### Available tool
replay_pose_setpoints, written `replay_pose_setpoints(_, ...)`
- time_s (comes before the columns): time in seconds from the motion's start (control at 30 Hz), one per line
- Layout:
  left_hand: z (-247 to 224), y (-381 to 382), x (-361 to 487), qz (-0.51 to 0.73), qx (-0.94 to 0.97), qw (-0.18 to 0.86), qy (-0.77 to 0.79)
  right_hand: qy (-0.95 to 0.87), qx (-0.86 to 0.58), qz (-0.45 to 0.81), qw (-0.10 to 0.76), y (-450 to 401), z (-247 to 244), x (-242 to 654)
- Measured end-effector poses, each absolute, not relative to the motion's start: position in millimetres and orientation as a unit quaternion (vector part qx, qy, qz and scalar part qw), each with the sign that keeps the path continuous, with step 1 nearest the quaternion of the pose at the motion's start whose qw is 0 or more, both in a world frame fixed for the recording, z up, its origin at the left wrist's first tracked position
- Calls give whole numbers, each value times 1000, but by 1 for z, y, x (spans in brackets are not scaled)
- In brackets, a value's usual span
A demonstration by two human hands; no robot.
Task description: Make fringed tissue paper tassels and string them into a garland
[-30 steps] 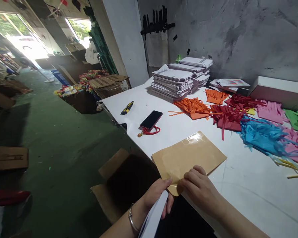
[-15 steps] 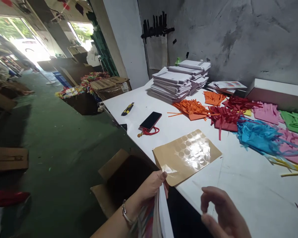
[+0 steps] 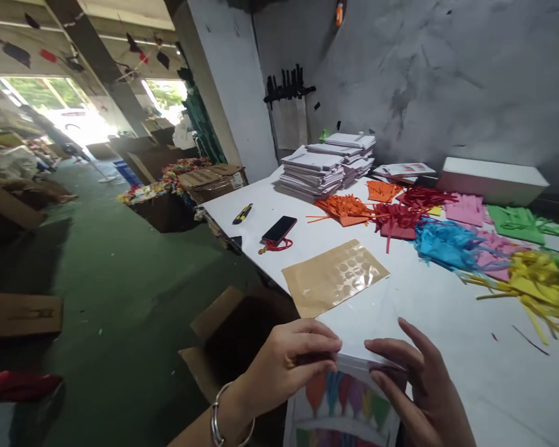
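Note:
A white packet (image 3: 345,410) with a printed picture of coloured tassels hangs at the near table edge. My left hand (image 3: 293,354), with a silver bangle at the wrist, pinches its upper left edge. At its upper right edge is my right hand (image 3: 414,372), thumb and forefinger on either side of the edge, the other fingers spread. Just beyond them a tan sheet of round clear stickers (image 3: 335,276) lies on the white table (image 3: 447,323). Behind that sheet sit a dark phone (image 3: 279,230) with a red cord and a yellow-black cutter (image 3: 242,213).
Stacks of white packets (image 3: 312,171) stand at the back. Orange (image 3: 345,208), red, blue (image 3: 447,242), pink, green and yellow (image 3: 545,285) tissue tassels cover the right side. A white box (image 3: 491,177) is by the wall. An open carton (image 3: 223,316) stands on the floor below.
The packet has turned from edge-on to show its printed face. My right hand has come in from the right to its top edge. The camera view has shifted to the right and up.

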State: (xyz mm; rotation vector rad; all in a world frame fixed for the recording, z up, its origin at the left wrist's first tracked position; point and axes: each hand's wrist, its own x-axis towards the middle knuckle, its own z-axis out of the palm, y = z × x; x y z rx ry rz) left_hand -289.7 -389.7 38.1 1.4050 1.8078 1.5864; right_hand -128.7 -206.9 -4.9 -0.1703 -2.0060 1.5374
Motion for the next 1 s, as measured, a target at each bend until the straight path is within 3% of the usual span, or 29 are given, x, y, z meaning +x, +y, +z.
replay_pose_setpoints(0.2, 28, -354, -256, 576, 457, 229, 638, -820, -94, 390, 407, -166, 19, -78)
replay_pose_setpoints(0.33, 28, -335, -244, 546, 478, 258, 638, -853, -25, 429, 297, -164, 43, -64)
replay_pose_setpoints(0.5, 27, -319, -234, 521, 491, 277, 641, -881, -51, 425, 200, -163, 47, -64)
replay_pose_setpoints(1.0, 17, -307, -227, 501, 495, 277, 654, -908, -84, 297, 282, -169, 10, -69)
